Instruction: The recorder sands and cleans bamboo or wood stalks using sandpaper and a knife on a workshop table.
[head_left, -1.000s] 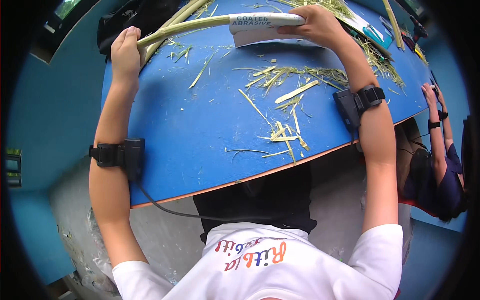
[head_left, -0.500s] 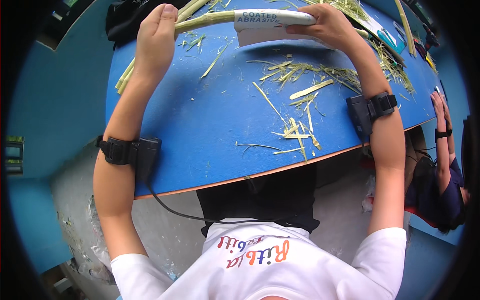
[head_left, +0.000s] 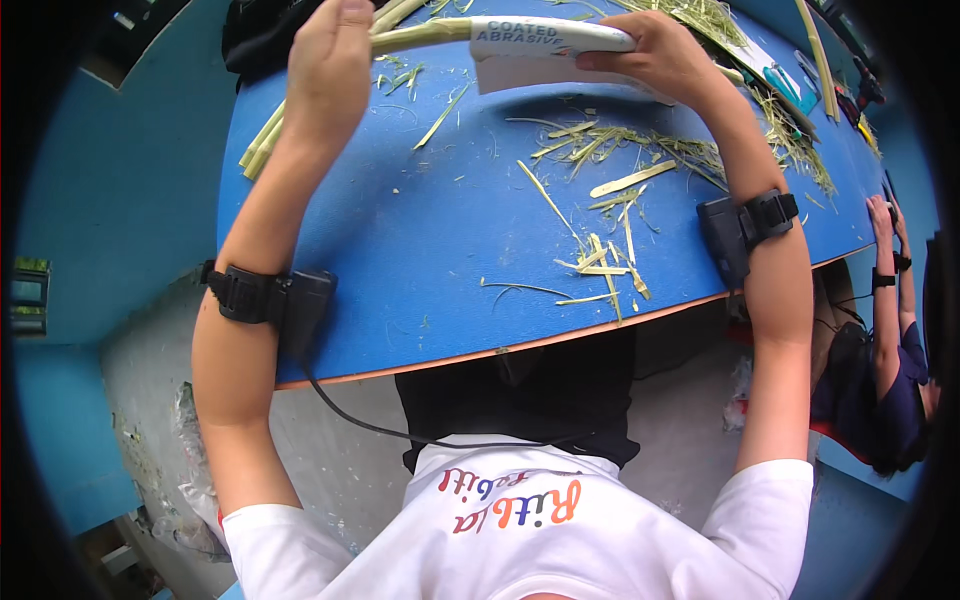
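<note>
My left hand grips a pale green stalk held level above the far side of the blue table. My right hand presses a folded sheet of white sandpaper around the same stalk, further to the right. Both hands are closed. The stalk's left end is hidden behind my left hand. A black band with a small box sits on each forearm.
Several green-yellow shavings and strips lie scattered on the table. More stalks lie at the far left edge, beside a black bag. Another seated person works at the right. A black cable hangs below the table.
My left hand has slid right along the stalk, closer to my right hand. The stalk and sandpaper now sit nearer the middle of the view.
</note>
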